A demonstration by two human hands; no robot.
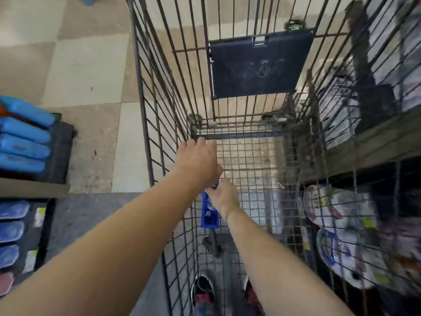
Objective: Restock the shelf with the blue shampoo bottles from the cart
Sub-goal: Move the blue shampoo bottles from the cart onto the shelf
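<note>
A blue shampoo bottle (209, 213) hangs upright inside the wire cart (159, 124), close to its left wall. My right hand (224, 196) grips the bottle at its top. Just beyond it, my left hand (198, 156) is palm down, with its heel touching the bottle's cap. Whatever lies under that palm is hidden. The cart floor (248, 156) shows no other bottles. On the left, the shelf (34, 190) carries a row of light blue bottles (25, 137) lying side by side.
Darker blue bottles (11, 231) fill the lower left shelf. A dark blue child-seat flap (259, 62) hangs at the cart's far end. Shelves with white packs (337, 208) stand right of the cart. Tiled floor (86, 76) lies between cart and left shelf.
</note>
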